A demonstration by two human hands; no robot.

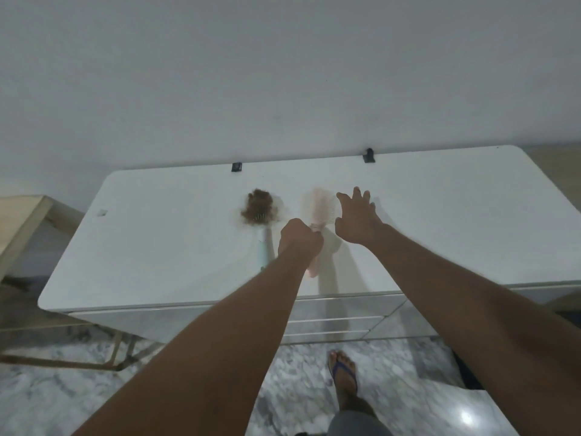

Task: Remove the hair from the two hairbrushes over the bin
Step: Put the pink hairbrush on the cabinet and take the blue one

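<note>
Two hairbrushes lie on a white dresser top. The left one has a pale blue handle, and its head is covered by a brown clump of hair. To its right is a pink hairbrush, blurred, whose head shows no hair that I can make out. My left hand is closed around the pink brush's handle. My right hand hovers with fingers spread just right of the pink brush's head. No bin is in view.
The dresser stands against a white wall, with two small black clips at its back edge. A wooden frame stands to the left. Below are drawer fronts, a marbled floor and my foot in a blue sandal.
</note>
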